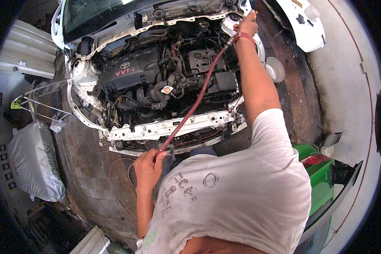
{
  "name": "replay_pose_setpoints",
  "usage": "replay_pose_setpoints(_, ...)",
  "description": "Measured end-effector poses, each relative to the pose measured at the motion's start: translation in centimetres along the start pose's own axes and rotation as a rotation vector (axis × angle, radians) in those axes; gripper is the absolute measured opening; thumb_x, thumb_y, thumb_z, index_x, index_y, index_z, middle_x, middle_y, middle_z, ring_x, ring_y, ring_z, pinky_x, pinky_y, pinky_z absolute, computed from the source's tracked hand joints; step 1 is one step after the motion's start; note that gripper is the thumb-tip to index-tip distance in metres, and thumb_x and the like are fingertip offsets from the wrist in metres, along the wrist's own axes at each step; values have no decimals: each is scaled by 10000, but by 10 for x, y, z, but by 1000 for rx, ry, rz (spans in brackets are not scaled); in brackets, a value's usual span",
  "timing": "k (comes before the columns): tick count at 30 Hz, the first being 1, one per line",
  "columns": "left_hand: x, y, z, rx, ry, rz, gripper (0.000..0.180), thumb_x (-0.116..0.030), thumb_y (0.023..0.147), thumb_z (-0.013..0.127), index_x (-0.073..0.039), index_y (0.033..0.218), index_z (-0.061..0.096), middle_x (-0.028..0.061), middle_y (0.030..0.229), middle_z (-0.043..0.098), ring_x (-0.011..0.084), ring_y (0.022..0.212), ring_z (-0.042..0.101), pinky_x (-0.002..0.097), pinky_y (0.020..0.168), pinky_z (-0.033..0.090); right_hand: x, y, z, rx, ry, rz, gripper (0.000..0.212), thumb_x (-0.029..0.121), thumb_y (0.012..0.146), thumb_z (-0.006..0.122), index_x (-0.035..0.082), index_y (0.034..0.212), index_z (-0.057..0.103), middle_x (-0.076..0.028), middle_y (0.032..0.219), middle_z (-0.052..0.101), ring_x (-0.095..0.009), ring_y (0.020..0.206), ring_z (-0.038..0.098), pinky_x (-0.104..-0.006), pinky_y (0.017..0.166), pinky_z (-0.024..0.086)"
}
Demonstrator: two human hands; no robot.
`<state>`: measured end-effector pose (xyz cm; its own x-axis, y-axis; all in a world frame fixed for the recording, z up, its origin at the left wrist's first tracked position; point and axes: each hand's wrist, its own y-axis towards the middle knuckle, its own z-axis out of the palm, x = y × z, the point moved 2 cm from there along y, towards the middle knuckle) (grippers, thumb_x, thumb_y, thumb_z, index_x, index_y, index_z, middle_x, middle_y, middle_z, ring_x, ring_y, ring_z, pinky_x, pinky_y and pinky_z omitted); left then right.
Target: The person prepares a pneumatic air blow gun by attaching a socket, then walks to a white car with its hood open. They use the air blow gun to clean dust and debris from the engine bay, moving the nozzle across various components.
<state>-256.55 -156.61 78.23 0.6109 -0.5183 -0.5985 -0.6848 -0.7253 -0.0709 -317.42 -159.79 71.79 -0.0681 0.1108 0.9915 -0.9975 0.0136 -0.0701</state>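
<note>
A dark red hose (197, 98) stretches diagonally over the open engine bay of a white car. My left hand (148, 168) is closed around its lower part, in front of the bumper beam. At the upper end a metal fitting (230, 41) joins the hose near my right hand (247, 26). That hand is closed on a small tool with a yellow-orange part (255, 16), mostly hidden by my fingers. It is held over the bay's far right corner, by the white strut tower (229, 23). Below the hose lies the engine with its black cover (129, 67).
The white bumper beam (173, 126) crosses in front of me. A white body panel (302, 25) and a pale round container (275, 70) are at the right. Behind my right side stands a green car part (315, 178). A grey covered object (37, 161) and a metal stand (46, 103) are at left.
</note>
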Motion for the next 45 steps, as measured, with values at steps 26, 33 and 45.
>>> replay_pose_setpoints(26,84,-41,-4,130,-57,22,352,-388,938,731,-55,830,697,124,666,618,346,645,625,450,606,479,-34,-84,-1,255,-268,115,730,707,976,510,-9,1038,638,-85,727,639,-197,431,585,-341,384,446)
replay_pose_setpoints(33,155,-58,-27,63,-75,-55,353,-387,948,718,-55,833,689,140,646,586,359,648,609,477,605,453,-22,-201,105,557,-398,24,731,697,948,579,-30,967,654,-67,667,585,-205,426,606,-335,396,463)
replay_pose_setpoints(45,117,-49,4,108,-120,-48,308,-361,932,737,-65,852,716,127,682,632,353,667,631,465,621,476,-39,-217,149,973,-697,-25,764,711,963,542,-42,883,647,-75,636,600,-212,425,606,-351,448,493)
